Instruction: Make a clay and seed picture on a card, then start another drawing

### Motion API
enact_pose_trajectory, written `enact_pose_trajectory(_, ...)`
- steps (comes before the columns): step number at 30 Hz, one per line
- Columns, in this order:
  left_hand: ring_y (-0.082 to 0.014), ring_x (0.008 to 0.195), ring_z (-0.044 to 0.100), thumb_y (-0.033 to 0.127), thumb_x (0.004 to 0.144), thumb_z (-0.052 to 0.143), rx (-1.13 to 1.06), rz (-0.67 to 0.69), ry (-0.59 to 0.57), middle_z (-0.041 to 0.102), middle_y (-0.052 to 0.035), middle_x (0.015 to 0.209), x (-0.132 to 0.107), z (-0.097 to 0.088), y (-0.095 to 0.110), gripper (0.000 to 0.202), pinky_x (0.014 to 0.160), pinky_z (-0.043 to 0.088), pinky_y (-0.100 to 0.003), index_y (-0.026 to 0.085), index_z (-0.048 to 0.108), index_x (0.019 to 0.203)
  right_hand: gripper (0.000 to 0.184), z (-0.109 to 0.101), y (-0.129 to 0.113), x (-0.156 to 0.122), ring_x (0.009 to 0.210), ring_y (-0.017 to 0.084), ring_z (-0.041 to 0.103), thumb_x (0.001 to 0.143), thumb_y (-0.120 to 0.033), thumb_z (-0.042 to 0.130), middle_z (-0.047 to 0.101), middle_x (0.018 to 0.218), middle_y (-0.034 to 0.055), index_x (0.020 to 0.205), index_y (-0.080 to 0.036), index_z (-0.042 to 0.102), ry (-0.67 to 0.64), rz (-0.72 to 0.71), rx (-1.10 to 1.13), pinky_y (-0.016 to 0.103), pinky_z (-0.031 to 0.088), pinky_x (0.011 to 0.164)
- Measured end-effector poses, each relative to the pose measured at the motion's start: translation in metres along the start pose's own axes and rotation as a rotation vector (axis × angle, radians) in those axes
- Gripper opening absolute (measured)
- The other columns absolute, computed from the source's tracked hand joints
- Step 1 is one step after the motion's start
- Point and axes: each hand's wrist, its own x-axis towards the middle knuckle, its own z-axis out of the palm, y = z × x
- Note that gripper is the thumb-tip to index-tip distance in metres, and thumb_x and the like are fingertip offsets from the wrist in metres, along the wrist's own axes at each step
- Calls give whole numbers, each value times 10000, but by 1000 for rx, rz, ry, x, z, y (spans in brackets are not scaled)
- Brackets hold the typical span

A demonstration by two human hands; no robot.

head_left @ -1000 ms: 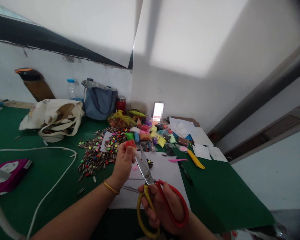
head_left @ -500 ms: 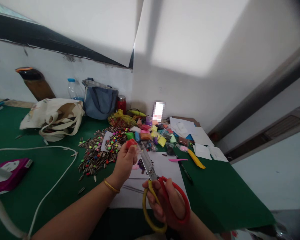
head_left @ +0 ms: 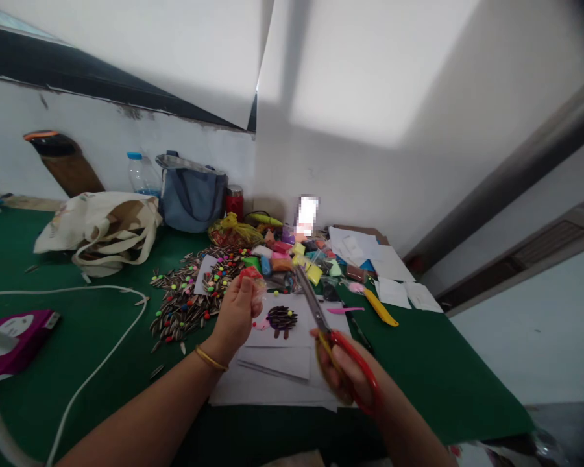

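Note:
My left hand (head_left: pixel 237 308) is closed on a small clear packet of red clay (head_left: pixel 252 277), raised above the paper. In my right hand (head_left: pixel 343 366) is a pair of scissors (head_left: pixel 321 316) with red and yellow handles. Its blades look closed, point away from me and stand apart from the packet. Between my hands, a hedgehog picture (head_left: pixel 282 319) lies on white paper (head_left: pixel 272 366); it has a pink face, a back of dark seeds and brown feet.
Sunflower seeds mixed with coloured balls (head_left: pixel 189 311) are heaped at left. Several clay packets (head_left: pixel 282 266) lie behind the paper. At right are a yellow cutter (head_left: pixel 382 308) and a pink tool (head_left: pixel 345 310). A white cable (head_left: pixel 97 363) crosses the left side.
My right hand has drawn the scissors rightward, away from the packet, and turned them. My left hand has shifted slightly left with the packet, and the hedgehog picture shows more fully.

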Motion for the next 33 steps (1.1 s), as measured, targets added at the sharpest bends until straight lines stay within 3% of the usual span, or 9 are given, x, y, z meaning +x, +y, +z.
enact_pose_trajectory(2,-47,432,342,529,789,705,-33,-39,-15,389,76,566,-1,1,-1,433,394,267,-165,199,436,709,607,-29,-9,5,693,174,578,810,-559,629,630,932,78,1290,-195,562,237,-35,-441,282,458,589)
enact_pose_trajectory(5,-47,439,344,522,790,708,-70,-88,-30,395,76,576,-2,3,-2,430,396,273,-162,199,434,719,583,-76,-12,14,1012,300,604,837,-474,570,633,1148,153,1333,-168,552,536,-16,-1034,383,460,816)
enact_pose_trajectory(10,-45,440,346,543,768,720,-68,-141,-49,388,80,576,-6,5,-4,442,398,283,-159,196,447,745,527,-125,8,19,1091,295,605,884,-442,478,611,1271,167,1311,-148,569,460,106,-1257,360,451,855)
enact_pose_trajectory(16,-51,429,360,585,756,707,-32,-188,-55,381,85,560,-10,6,-7,482,381,269,-157,204,413,731,519,-134,7,20,955,290,633,915,-399,434,655,1098,162,1362,-152,525,498,190,-1451,362,443,769)
enact_pose_trajectory(21,-54,428,364,583,785,677,1,-174,-75,409,77,559,-11,6,-12,453,387,297,-167,196,448,731,394,-101,-24,24,1012,333,586,894,-366,500,644,1087,171,1207,-179,649,549,58,-1516,396,437,779)
enact_pose_trajectory(24,-58,416,355,607,796,648,51,-165,-97,415,72,541,-13,6,-14,465,382,302,-177,196,448,710,298,-53,-41,31,1026,270,581,923,-365,498,657,1084,122,1076,-194,688,323,-278,-1236,373,437,851)
enact_pose_trajectory(26,-63,414,355,636,790,631,96,-175,-112,417,69,537,-14,6,-14,483,379,305,-183,197,447,708,280,-18,-48,39,931,221,604,922,-396,527,673,1033,83,1063,-209,680,101,-368,-980,326,458,779)
enact_pose_trajectory(30,-59,430,351,651,767,645,193,-169,-95,422,73,566,-15,5,-12,495,383,296,-181,193,459,735,226,35,-47,64,724,156,616,910,-382,559,687,834,25,931,-194,684,-173,-352,-614,268,467,645)
enact_pose_trajectory(33,-50,431,315,652,771,638,224,-163,-101,391,84,561,-12,3,-11,499,391,270,-175,194,443,740,243,49,-35,83,599,131,611,916,-363,517,655,725,12,846,-175,654,-190,-298,-379,234,463,530)
